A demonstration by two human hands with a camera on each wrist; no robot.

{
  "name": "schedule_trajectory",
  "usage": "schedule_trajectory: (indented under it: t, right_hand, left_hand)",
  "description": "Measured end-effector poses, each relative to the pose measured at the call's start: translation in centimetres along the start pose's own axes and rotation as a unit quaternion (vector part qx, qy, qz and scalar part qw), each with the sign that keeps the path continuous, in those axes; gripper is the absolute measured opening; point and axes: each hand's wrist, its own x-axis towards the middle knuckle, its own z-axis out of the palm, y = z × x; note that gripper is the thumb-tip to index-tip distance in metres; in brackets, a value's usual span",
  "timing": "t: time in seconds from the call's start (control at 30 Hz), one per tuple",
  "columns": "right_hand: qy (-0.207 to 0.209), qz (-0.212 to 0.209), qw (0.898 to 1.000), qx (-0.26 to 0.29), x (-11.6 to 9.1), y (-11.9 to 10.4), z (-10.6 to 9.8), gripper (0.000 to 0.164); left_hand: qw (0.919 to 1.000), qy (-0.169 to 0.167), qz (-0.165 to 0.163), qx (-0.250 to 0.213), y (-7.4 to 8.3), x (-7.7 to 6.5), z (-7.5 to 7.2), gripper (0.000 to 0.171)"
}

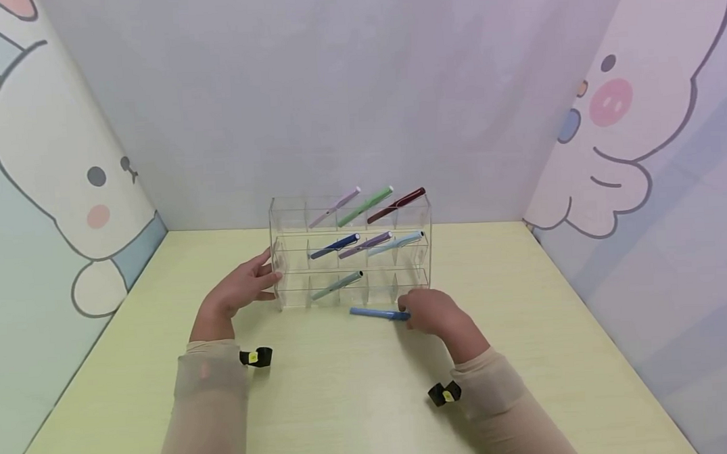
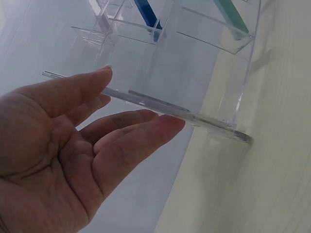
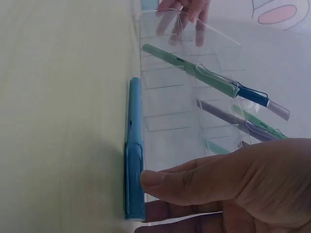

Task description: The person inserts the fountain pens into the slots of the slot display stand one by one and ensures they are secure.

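Note:
A clear acrylic pen rack (image 1: 354, 296) with three tiers stands on the table. My left hand (image 1: 242, 286) holds its left side panel (image 2: 218, 127), with the thumb (image 2: 92, 81) by the inner side and the other fingers against the outer face. In front of the bottom tier lies a blue capped pen (image 1: 373, 312), its darker cap toward the right. My right hand (image 1: 431, 312) pinches that cap (image 3: 134, 179); in the right wrist view the thumb (image 3: 155, 178) presses its side and fingers reach behind it. The pen lies along the table surface.
The top tier has pink, green (image 1: 365, 206) and dark red (image 1: 397, 206) pens. Navy (image 1: 335, 246), purple (image 1: 366, 245) and light blue (image 1: 397, 243) pens rest in the middle, a grey-green pen (image 1: 337, 286) at the bottom. A cartoon-printed backdrop (image 1: 346, 106) encloses the table.

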Motion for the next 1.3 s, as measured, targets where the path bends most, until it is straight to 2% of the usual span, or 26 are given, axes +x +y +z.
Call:
schedule_trajectory:
  t: [0.2, 0.37, 0.5, 0.6, 0.7, 0.83, 1.0, 1.17, 1.3]
  right_hand:
    - [-0.019, 0.017, 1.000, 0.001, 0.3, -0.5, 0.4, 0.016]
    - [0.000, 0.020, 1.000, 0.008, 0.3, -0.2, 0.3, 0.013]
    - [0.037, 0.010, 0.998, 0.056, -0.1, 0.6, -0.4, 0.012]
    - [0.060, -0.009, 0.992, 0.107, -0.4, 1.3, -1.2, 0.008]
    - [0.080, -0.026, 0.982, 0.171, -0.8, 2.0, -2.2, 0.003]
    - [0.110, -0.041, 0.965, 0.236, -1.3, 3.0, -3.3, 0.009]
    - [0.173, -0.043, 0.948, 0.265, -2.4, 4.3, -4.5, 0.012]
    - [0.241, -0.024, 0.921, 0.306, -3.5, 5.1, -5.3, 0.015]
    - [0.278, -0.008, 0.903, 0.328, -3.6, 5.1, -5.4, 0.019]
  left_hand:
    - [1.0000, 0.002, -0.007, 0.005, 0.0, 0.0, 0.1, 0.075]
    - [0.9999, 0.001, -0.007, 0.009, 0.1, 0.0, 0.1, 0.076]
    - [1.0000, 0.000, -0.005, 0.004, 0.2, 0.0, 0.1, 0.076]
    - [1.0000, -0.002, -0.007, 0.002, 0.2, 0.0, 0.0, 0.075]
    - [0.9999, -0.002, -0.010, -0.001, 0.1, 0.0, -0.1, 0.075]
    - [0.9999, -0.006, -0.006, -0.006, 0.0, 0.1, -0.1, 0.073]
    - [0.9999, -0.006, -0.010, -0.011, -0.1, 0.2, -0.1, 0.073]
    - [0.9999, -0.007, -0.012, -0.010, 0.0, 0.3, -0.1, 0.073]
    - [0.9999, -0.007, -0.011, -0.008, 0.0, 0.3, -0.2, 0.073]
